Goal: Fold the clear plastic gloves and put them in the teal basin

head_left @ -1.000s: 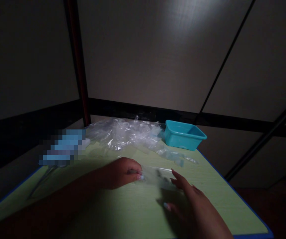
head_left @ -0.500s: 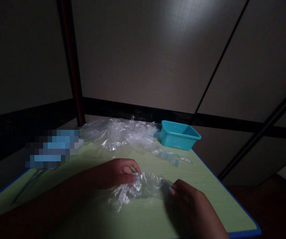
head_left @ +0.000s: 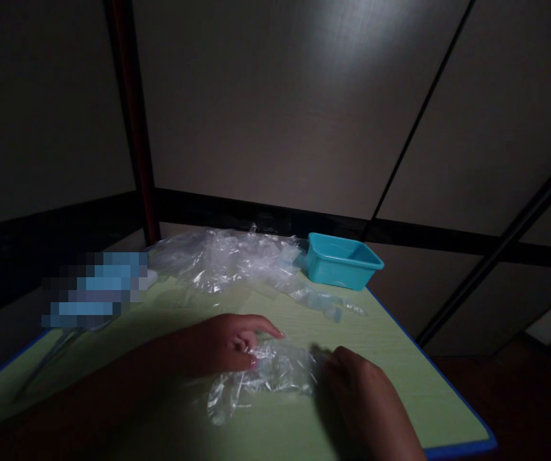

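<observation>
A crumpled clear plastic bag (head_left: 282,368) lies on the green tabletop between my two hands. My left hand (head_left: 237,342) is at its left part, index finger stretched out over the far edge and thumb touching the film; the other fingers curl loosely. At the bag's right end, my right hand (head_left: 364,381) is closed, its fingers pinching the film, though the fingertips are mostly hidden in shadow. A loose flap of the bag hangs toward me at the lower left.
A heap of clear plastic bags (head_left: 227,256) covers the table's far side. Beside it, a turquoise plastic basket (head_left: 337,275) stands at the far right edge. A blurred-out device (head_left: 102,288) with a cable sits at the left. The green table (head_left: 429,410) has a blue rim; a panelled wall rises behind.
My left index finger has stretched out and away from the thumb. The bag is spread flatter between my hands. My right hand's fingers have closed further at its right end.
</observation>
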Demonstrator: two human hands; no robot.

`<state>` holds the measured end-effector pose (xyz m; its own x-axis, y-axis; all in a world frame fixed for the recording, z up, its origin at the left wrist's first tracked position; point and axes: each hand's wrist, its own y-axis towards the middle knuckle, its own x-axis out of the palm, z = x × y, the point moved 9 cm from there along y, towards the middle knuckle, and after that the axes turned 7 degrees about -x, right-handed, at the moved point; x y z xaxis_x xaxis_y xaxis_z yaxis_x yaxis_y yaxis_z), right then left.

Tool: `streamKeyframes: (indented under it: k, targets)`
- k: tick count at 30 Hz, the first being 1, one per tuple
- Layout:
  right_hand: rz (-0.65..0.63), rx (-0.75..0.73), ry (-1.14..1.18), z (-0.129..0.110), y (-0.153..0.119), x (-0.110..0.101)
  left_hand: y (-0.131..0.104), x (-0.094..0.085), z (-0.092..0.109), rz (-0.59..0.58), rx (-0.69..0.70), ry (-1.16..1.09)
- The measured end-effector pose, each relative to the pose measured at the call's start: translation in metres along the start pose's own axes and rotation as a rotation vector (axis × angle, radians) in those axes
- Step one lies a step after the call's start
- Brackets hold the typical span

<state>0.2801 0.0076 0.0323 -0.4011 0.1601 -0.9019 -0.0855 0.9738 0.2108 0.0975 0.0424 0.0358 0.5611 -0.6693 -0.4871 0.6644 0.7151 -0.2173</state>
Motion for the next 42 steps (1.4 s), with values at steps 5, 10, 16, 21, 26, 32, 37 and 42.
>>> streamKeyframes:
  k: [5,10,16,21,26,32,37,42]
  targets:
    - [-0.012,0.044,-0.007,0.008,0.001,0.003,0.005,0.003,-0.004,0.007,0.050,0.130]
    - [0.020,0.116,-0.002,0.019,-0.001,-0.001,0.006,0.001,-0.007,0.036,-0.001,0.081]
    - [0.033,0.120,-0.043,0.019,-0.002,-0.003,0.006,0.000,-0.006,0.049,-0.005,0.115]
    - [0.009,0.141,-0.076,0.023,-0.001,0.000,0.012,0.006,-0.018,0.003,-0.038,0.034]
    - [-0.006,0.150,-0.122,0.025,-0.002,0.001,0.014,0.004,-0.023,0.020,-0.025,0.110]
    - [0.004,0.141,-0.160,0.025,-0.001,0.002,0.011,0.003,-0.018,0.019,0.011,0.170]
    - [0.020,0.138,-0.178,0.027,0.000,0.002,0.006,0.001,-0.010,0.050,0.010,0.221]
    - [0.028,0.150,-0.159,0.030,0.000,0.004,0.008,0.000,-0.013,0.064,-0.010,0.189]
